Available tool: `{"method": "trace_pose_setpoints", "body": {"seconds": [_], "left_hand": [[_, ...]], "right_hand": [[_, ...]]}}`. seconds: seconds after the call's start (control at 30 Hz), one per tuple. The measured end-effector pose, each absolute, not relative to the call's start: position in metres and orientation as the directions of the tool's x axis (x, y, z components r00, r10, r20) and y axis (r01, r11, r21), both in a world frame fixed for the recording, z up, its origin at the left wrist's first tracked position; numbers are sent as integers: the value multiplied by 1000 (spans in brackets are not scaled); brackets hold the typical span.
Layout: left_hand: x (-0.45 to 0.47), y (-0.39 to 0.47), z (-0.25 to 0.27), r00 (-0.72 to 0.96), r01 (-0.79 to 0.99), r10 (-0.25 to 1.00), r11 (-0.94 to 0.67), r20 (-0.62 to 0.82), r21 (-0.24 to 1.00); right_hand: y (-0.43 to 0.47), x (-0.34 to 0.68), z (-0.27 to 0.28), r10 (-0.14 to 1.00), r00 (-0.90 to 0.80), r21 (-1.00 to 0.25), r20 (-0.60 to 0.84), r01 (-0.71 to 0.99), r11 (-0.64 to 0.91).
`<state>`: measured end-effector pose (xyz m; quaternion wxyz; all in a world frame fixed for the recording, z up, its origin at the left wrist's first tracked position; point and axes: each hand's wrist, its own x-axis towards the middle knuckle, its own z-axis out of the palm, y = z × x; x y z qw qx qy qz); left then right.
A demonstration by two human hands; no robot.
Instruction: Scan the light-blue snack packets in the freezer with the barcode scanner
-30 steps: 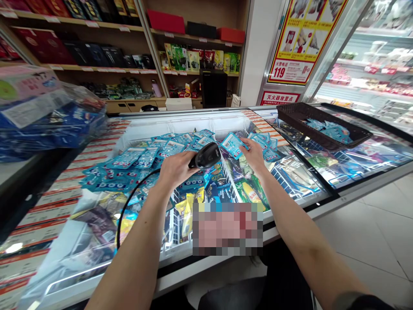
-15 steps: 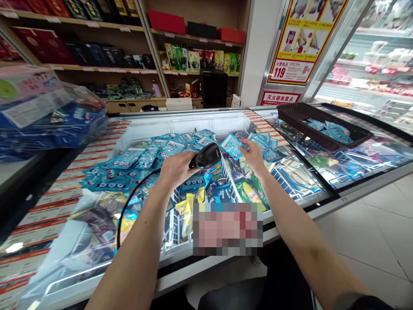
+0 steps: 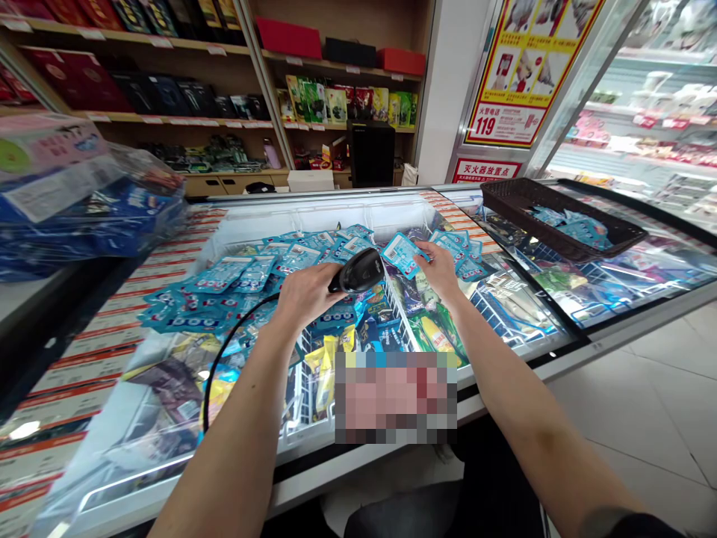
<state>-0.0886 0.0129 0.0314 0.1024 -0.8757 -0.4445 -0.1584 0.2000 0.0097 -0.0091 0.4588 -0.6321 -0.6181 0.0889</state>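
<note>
Across the view, a long white-and-silver freezer with a glass top [image 3: 594, 347], cut off at both sides. Behind, wooden shelving [image 3: 347, 19] full of boxes and bags; past the front edge at right, pale tiled floor [image 3: 644, 403]. At left, a blue bundle wrapped in clear plastic [image 3: 89, 213], cropped. Far right, a dark brown basket [image 3: 512, 202] with packets inside. Beyond the left forearm [image 3: 235, 433], a heap of flat blue packets [image 3: 240, 276], partly hidden. Low in the middle, a pixelated patch [image 3: 395, 400], unreadable. Fingers of the left hand [image 3: 302, 295] wrapped around a black handheld scanner [image 3: 361, 270], handle mostly covered; thin black cable [image 3: 210, 377] trailing, lower end lost. Fingers of the right hand [image 3: 440, 269] pinching a single blue packet [image 3: 402, 254] just beside the scanner head.
</note>
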Motion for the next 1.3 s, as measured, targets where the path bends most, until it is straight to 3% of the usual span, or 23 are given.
{"method": "trace_pose_setpoints", "body": {"seconds": [0.23,0.4,0.57,0.8,1.1,1.3], "left_hand": [[-89,15,29,571,794,726,-607,383,-35],[-88,15,29,570,795,727,-605,383,-34],[-88,14,30,568,796,728,-605,384,-31],[-89,16,28,572,789,714,-613,404,-33],[-95,20,27,525,827,739,-561,422,-45],[-105,23,29,448,863,756,-504,478,-12]], "right_hand": [[8,212,-9,815,313,-686,488,714,136],[3,228,-10,789,429,-595,440,797,-102],[-5,226,-9,725,502,-402,471,854,-330],[-5,213,-17,877,250,-190,409,964,-186],[5,227,-29,810,353,-177,468,936,-306],[4,211,-23,824,240,-190,513,968,-164]]}}
